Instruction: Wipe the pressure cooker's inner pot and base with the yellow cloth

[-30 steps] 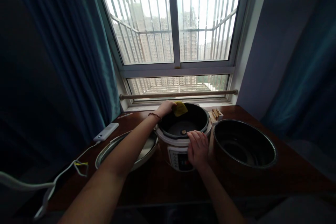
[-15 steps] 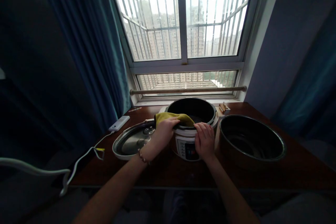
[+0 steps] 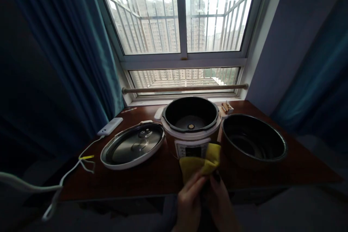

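Both my hands are close together near the table's front edge, gripping a yellow cloth (image 3: pixel 199 165). My left hand (image 3: pixel 190 197) pinches it from the left, and my right hand (image 3: pixel 219 193) is closed on its right side, partly in shadow. Just beyond the cloth stands an electric pressure cooker (image 3: pixel 191 130), its dark inside open to view with a small round part at the bottom. The cloth hides part of its front panel. Left of the cooker lies its lid (image 3: pixel 133 145), inner side up. To the right sits a dark inner pot (image 3: pixel 254 137).
A white power bank (image 3: pixel 111 126) with a white cable (image 3: pixel 67 174) lies on the table's left side. A small white box with brown pieces (image 3: pixel 226 108) stands behind the inner pot. A barred window and a rail (image 3: pixel 187 89) are behind the brown table (image 3: pixel 152 183).
Both hands have left the cooker's rim and moved down toward me, bringing the yellow cloth out in front of the cooker. My right hand now holds it too. The view has shifted slightly.
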Motion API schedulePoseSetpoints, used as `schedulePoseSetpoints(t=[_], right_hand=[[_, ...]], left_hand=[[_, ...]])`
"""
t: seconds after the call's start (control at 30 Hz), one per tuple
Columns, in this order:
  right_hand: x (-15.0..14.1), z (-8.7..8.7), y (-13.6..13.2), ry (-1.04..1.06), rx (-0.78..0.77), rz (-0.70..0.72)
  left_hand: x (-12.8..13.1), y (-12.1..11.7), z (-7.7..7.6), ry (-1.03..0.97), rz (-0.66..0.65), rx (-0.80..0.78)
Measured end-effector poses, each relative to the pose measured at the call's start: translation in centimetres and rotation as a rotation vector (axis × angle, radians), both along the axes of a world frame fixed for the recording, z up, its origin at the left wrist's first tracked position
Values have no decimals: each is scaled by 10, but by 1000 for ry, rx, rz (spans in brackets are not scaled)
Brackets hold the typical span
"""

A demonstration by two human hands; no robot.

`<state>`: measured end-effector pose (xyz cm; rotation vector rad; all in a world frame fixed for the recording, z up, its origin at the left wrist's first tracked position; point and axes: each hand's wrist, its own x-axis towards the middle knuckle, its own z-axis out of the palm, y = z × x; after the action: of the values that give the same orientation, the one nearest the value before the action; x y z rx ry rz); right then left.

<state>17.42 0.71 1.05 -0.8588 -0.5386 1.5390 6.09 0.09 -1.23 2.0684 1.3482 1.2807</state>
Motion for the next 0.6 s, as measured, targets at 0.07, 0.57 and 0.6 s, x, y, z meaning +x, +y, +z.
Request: schedulePoseSetpoints(t=[0.07,0.57,0.6], right_hand=[[6,-18,-1,29,-144,-50],[99,-48,3,-228,-317,-520],[102,-49,2,-264,-305,-522]], left_hand=[[16,-1,-22,99,-137,-74],[67,47,-37,568,-55,-271],[71,48,-40,574,-34,-283]])
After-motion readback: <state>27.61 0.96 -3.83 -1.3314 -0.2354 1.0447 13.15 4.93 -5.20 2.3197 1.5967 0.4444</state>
